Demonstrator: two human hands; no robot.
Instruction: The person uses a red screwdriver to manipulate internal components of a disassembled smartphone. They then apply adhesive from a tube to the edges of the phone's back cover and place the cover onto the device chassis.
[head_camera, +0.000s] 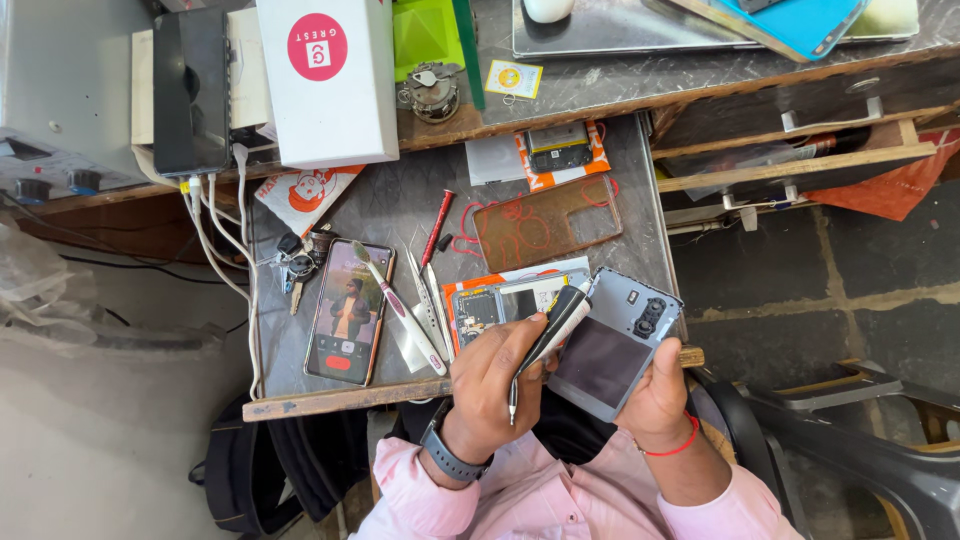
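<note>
Your left hand (495, 375) pinches a thin black-and-white tool (548, 335), tip pointing back toward you. Your right hand (655, 390) grips the grey back cover (620, 345) by its near edge, held just over the table (400, 215) edge. Cover looks light, thin, slick, likely to flex or crack; hold by the rims, clear of the camera cutouts. An opened phone (490, 305) lies partly hidden behind your left hand. Fingertips under the cover can't be seen.
</note>
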